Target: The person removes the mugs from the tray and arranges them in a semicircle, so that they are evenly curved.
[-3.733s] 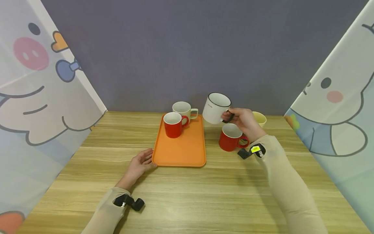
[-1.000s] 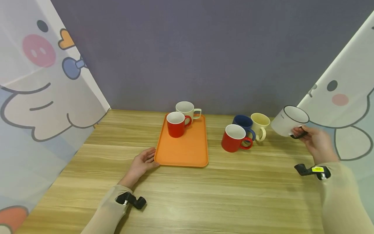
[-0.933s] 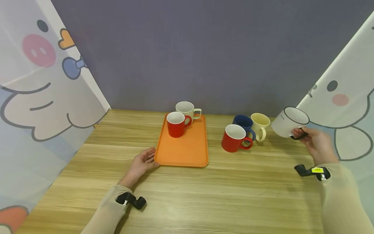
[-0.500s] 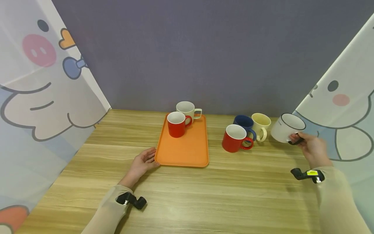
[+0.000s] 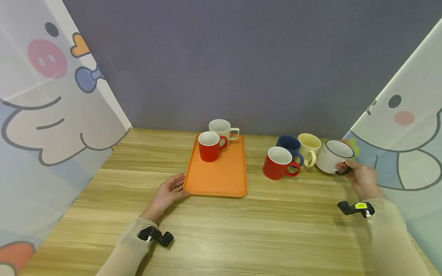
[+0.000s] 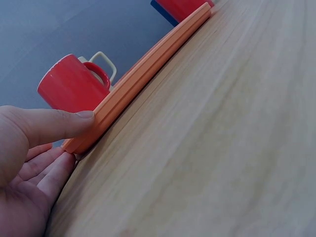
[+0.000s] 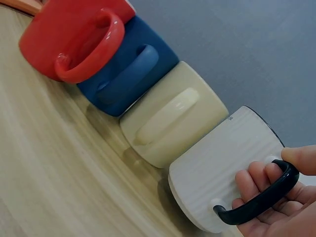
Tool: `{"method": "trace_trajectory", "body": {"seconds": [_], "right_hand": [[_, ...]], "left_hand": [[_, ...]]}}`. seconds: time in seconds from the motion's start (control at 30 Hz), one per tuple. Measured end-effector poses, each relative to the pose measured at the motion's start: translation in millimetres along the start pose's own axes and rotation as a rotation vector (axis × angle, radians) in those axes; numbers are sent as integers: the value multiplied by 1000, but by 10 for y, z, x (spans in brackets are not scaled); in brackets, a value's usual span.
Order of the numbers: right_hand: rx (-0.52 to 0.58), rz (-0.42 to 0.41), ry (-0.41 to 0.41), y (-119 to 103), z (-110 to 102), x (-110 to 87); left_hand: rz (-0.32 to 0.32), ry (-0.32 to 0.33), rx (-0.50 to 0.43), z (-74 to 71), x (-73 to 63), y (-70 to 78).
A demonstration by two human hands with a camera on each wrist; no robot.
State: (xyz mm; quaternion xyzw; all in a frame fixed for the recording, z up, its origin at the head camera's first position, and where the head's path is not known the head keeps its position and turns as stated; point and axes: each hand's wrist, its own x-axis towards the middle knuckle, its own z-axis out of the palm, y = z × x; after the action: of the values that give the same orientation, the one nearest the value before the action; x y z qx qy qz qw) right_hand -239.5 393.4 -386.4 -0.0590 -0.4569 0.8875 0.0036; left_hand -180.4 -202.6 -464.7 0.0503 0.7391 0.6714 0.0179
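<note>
My right hand [image 5: 360,177] grips the black handle of a white mug [image 5: 329,158] with a black rim. The mug stands upright, low over the table and beside a pale yellow mug [image 7: 170,116]; fingers curl through the handle in the right wrist view. My left hand [image 5: 169,192] holds the near left corner of an orange tray [image 5: 217,180], thumb on its front edge and fingers along its left side. On the tray's far part are a red mug [image 5: 209,149] and, partly hidden behind it, a cream mug [image 5: 217,125] with a squarish handle.
A second red mug [image 5: 274,168] stands right of the tray, with a blue mug [image 5: 287,142] behind it, next to the yellow one. The wooden table [image 5: 241,230] meets a grey wall panel [image 5: 221,69] at the back and cartoon-printed panels at both sides.
My right hand has carried the white mug from near the tray over to the far right, then lowered it toward the table and drawn it left beside the yellow mug. The left hand stays put.
</note>
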Motion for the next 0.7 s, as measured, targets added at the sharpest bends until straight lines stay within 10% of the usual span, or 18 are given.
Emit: {"method": "trace_trajectory", "body": {"seconds": [0.7], "right_hand": [[-72,-40,20,160,18,-6]], "left_hand": [[8,-12,-1,-14,9,-27]]}}
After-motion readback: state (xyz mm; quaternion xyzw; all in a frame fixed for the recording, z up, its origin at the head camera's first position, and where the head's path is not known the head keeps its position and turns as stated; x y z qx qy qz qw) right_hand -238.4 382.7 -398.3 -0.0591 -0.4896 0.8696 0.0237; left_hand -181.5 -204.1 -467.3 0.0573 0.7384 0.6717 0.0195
